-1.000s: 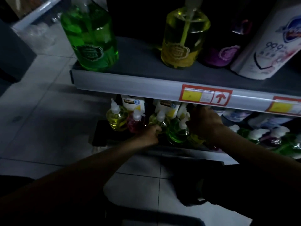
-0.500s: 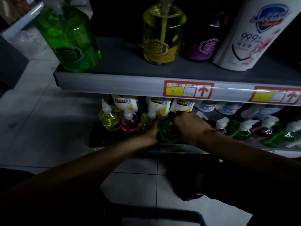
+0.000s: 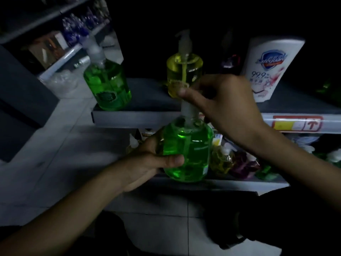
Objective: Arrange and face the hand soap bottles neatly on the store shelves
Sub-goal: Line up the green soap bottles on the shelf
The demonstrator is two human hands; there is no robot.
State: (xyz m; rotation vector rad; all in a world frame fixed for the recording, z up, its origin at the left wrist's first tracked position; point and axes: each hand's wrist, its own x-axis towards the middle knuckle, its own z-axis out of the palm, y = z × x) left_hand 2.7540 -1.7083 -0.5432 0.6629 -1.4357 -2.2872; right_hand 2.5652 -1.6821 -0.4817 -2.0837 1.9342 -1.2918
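Green bottle [image 3: 187, 150] lifted off lower shelf; left grip [image 3: 147, 161] clasps body, right grip [image 3: 221, 102] pinches pump

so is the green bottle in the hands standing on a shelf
No, the green bottle is lifted off, left hand around its body, right hand at its pump.

A pale tiled floor [image 3: 55, 163] with dark grout lines runs below and to the left of the shelving. On the front rail at the right sits a red-bordered price tag [image 3: 297, 125] with a yellow panel and an arrow mark. Across the aisle at upper left stands another shelving unit [image 3: 60, 58]; it carries blurred blue-purple packets [image 3: 77, 28] and, lower down, crumpled clear plastic wrap [image 3: 62, 84].
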